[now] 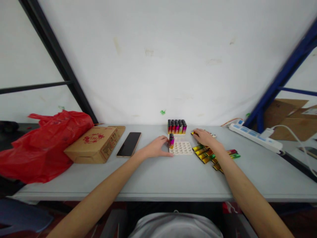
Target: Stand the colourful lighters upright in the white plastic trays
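The left hand point(158, 147) is right at the left edge of the white tray point(183, 149), thumb and fingers spread, with a few dark-topped cylinders point(171, 141) upright in the holes at that side! Across from it, the right hand point(205, 137) is down at the far end of the loose shiny pieces point(201, 154), mostly gold, its grip hard to read. Behind, a packed block of cylinders point(177, 127) stands near the wall point(153, 76). Phone point(129, 144), cardboard box point(90, 142) and red bag point(49, 142) line the bench point(153, 178) leftward; a power strip point(255, 135) lies right.
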